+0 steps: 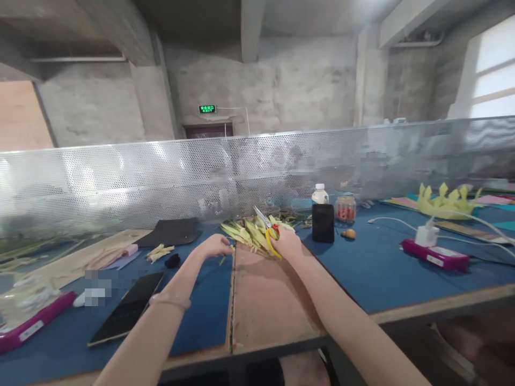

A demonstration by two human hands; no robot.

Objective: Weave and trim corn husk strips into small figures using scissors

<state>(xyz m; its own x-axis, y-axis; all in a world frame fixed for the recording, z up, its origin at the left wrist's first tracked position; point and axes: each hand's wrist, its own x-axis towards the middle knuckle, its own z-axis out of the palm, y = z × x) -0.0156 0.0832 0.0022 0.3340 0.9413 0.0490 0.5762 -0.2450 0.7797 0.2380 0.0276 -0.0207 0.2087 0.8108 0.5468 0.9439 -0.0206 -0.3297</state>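
Note:
My right hand [288, 244] is wrapped round a pair of scissors [270, 234] with yellow and red handles, the metal blades pointing up and away to the left. Beneath and behind the scissors lies a heap of pale green, leaf-like husks [247, 234] at the far end of the bare board. My left hand [215, 245], with a band on its wrist, is left of the heap, fingers curled together in a pinch. Small yellow-green bits show at its fingertips; what it holds is too small to name. A green scrap [222, 260] is just below that hand.
A tablet [129, 305], a black lump [173, 261] and husk scraps [160, 253] lie to the left. On the right stand a black box-like object [323, 223], a bottle [319, 194], a jar [346, 208] and a purple power strip [436, 255]. A perforated metal screen [169, 177] runs behind.

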